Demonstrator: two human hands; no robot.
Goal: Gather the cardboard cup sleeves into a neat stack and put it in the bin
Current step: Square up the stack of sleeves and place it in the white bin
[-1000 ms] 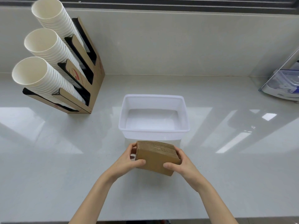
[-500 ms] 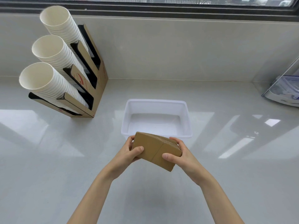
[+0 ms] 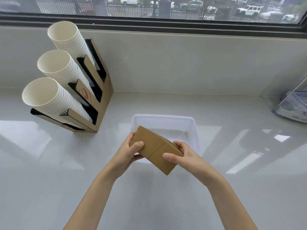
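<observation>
Lowest in the frame, 2 bare forearms rise from the bottom edge toward the centre. The left hand (image 3: 127, 152) is closed around the left end of the stack (image 3: 154, 149), thumb on its near face and fingers curled behind. The right hand (image 3: 181, 155) grips the right end the same way, thumb on the near face and fingers wrapped over the top edge. Both hands hold the 1 stack between them, lifted off the counter (image 3: 49, 180) and tilted, its left end higher and its lower right corner pointing down.

The gathering looks done: the sleeves sit pressed together as 1 brown block with edges roughly flush, and no loose sleeve lies anywhere on the counter. How many sleeves it holds cannot be counted, as only thin layered edges show at the right end.

Just behind the stack, at centre frame, stands 1 white bin (image 3: 193, 130); what shows of its inside is empty. The stack hangs over its near rim, not yet inside. What is left, by my reading, is lowering it in and letting go.

Farther back, at upper left, 1 cardboard holder (image 3: 106, 98) carries 3 slanted columns of white cups (image 3: 54, 90). At the right edge sits 1 clear object (image 3: 294, 107), too cropped to identify. Along the top runs 1 window (image 3: 166, 7).
</observation>
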